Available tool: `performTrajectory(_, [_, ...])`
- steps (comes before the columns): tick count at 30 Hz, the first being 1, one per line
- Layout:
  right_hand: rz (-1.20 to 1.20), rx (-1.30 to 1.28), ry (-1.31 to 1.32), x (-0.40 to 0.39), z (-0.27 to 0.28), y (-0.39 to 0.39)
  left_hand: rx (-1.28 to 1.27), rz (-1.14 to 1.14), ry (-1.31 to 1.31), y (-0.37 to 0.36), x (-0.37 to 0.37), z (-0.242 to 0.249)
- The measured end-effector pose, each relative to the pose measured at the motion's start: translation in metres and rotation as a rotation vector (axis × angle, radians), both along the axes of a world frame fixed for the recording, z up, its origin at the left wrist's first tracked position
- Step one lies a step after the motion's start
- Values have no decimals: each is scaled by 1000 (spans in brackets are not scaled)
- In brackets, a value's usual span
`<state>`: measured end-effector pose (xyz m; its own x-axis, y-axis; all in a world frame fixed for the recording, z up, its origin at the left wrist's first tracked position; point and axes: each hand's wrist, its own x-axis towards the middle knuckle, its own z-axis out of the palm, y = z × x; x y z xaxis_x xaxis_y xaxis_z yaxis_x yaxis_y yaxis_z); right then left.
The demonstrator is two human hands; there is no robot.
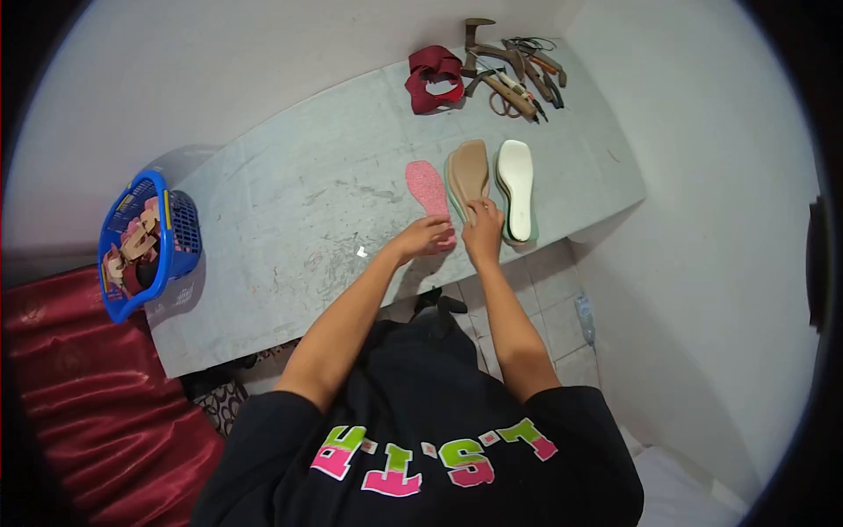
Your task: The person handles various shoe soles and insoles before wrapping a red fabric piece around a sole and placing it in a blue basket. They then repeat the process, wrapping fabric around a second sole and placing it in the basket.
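A pink speckled insole lies on the grey table, with my left hand over its heel end, fingers bent and pressed on it. Just to the right, my right hand rests with curled fingers on the lower end of a tan sole, which lies on a greenish layer. Beside that stack sits a white sole with a green edge under it; neither hand touches it. The undersides of my fingers are hidden.
Dark red straps lie at the back. Hammers, pliers and other tools are piled at the back right. A blue basket of pink and beige pieces stands at the left end. Dark red cloth hangs below it.
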<state>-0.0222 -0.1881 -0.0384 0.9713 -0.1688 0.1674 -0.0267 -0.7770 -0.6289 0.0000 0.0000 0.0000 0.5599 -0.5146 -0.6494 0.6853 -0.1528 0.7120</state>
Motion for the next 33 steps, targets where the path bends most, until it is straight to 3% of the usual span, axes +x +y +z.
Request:
performTrajectory(2, [-30, 37, 6, -13, 10, 6, -90, 117, 79, -12, -4, -13])
performTrajectory(5, [-73, 90, 40, -13, 6, 1, -98, 69, 73, -30, 6, -59])
performTrajectory(6, [-77, 76, 23, -8, 5, -5, -112, 123, 110, -43, 5, -38])
performTrajectory(7, [-65, 83, -3, -7, 4, -5, -246, 121, 183, -42, 6, -53])
performTrajectory(11, [-61, 276, 89, -6, 10, 3, -255, 362, 242, -40, -3, -21])
performTrajectory(13, [-38, 346, 166, -5, 21, 14, -264, 472, 225, -25, -2, -30])
performTrajectory(15, [156, 314, 76, -14, 27, 28, -234, 375, 185, -5, -8, -42])
performTrajectory(16, [211, 359, 11, -18, 26, 38, -236, 510, 253, -1, -16, -47])
performTrajectory(19, [340, 512, 118, -28, 20, 67, -251, 612, 226, 40, -38, -73])
performTrajectory(21, [285, 667, 256, -37, 7, 91, -248, 717, 170, 61, -54, -62])
performTrajectory(22, [335, 397, 57, -38, -15, 103, -243, 822, 107, 76, -60, -56])
performTrajectory(25, [384, 770, 546, -33, -21, 146, -113, 825, 23, 136, -78, -61])
performTrajectory(27, [625, 577, 435, -30, -19, 177, -15, 943, 75, 168, -91, -61])
performTrajectory(28, [612, 688, 756, -25, -9, 192, 35, 932, 65, 185, -96, -56])
performTrajectory(31, [569, 750, 898, -24, -2, 242, 17, 932, 52, 238, -108, -47])
performTrajectory(33, [575, 732, 870, -22, -31, 275, 30, 956, 26, 262, -105, -43])
